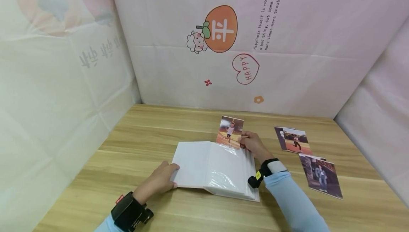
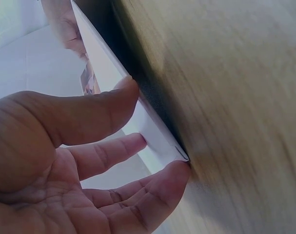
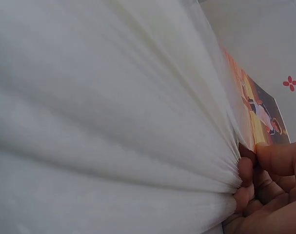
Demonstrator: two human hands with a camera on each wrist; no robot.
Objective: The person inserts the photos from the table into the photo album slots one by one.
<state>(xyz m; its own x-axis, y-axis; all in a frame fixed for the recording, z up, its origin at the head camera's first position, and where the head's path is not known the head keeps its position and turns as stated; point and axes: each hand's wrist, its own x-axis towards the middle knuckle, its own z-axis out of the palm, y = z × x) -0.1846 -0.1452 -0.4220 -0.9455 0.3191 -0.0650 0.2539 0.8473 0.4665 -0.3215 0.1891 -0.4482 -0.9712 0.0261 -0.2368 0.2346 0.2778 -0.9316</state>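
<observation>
Pale blue sleeves [image 1: 295, 200] reach in from the bottom of the frame, each wrist banded with a black wrist camera [image 1: 129, 210]. Between them, at lower centre, a white photo album [image 1: 191, 164] lies spread on the tabletop [image 1: 140, 132]. Wood stretches from its left edge toward the cloth wall [image 1: 60, 118] on the left, and a strip of wood separates its right edge from four or so loose photos [image 1: 321, 175] overlapping at centre right. Past its top edge, more wood runs back to the printed backdrop [image 1: 166, 68].

That tabletop has a streaky yellow-brown grain; the fabric behind it is creased and patterned with fruit, flowers and lettering. On the album's right half, a clear plastic sleeve [image 1: 222, 178] shines in wrinkled highlights, above a stack of pages. An upright rectangular photo of a runner [image 1: 230, 129] stands at its top edge, near mid-frame; I can't tell how far it sits inside.

From where I stand, the left hand [image 1: 162, 177] grips the album's left edge near the lower corner, thumb and curled fingers apart with the cover between. The right hand [image 1: 254, 145] pinches the runner's photo by its lower right side, thumb against bent fingers, thin translucent plastic gathering in folds at the fingertips.
</observation>
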